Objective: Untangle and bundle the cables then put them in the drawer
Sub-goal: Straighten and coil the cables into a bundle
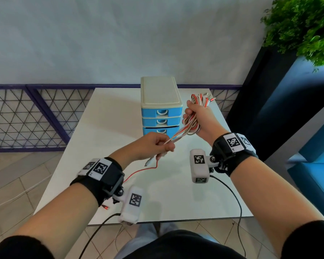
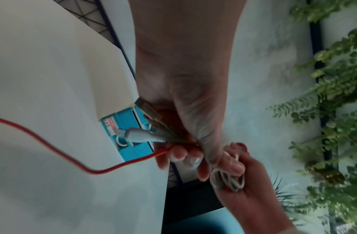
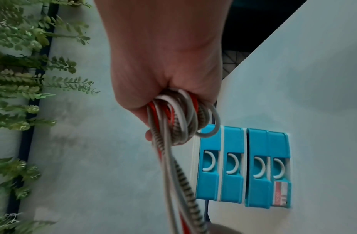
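The bottom drawer of the blue drawer unit [image 3: 243, 166] carries a small red and white sticker [image 3: 281, 196]; its lettering is too blurred for me to read. Black-and-white square code markers [image 1: 233, 142] sit on my wrist bands.

My right hand [image 1: 199, 116] is raised above the counter [image 1: 105, 116], just right of the drawer unit, and its grip is closed tight around the coiled cables [image 1: 192, 124]: white, red and striped braided strands looped together, with loops and plug ends sticking out above my fist and more loops hanging below it. From that coil a few strands run down and left, taut, to my left hand [image 1: 153, 144]. There my grip is narrow, thumb and curled fingers pinching the strand ends. In the left wrist view a white plug [image 2: 139, 134] and a metal-tipped plug [image 2: 145, 106] stick out of my palm side. A red cable [image 1: 138, 172] drops from my left hand onto the counter and trails toward its near left edge, where a small red plug [image 1: 106, 208] lies.

The third drawer down stands slightly out from the ones above.
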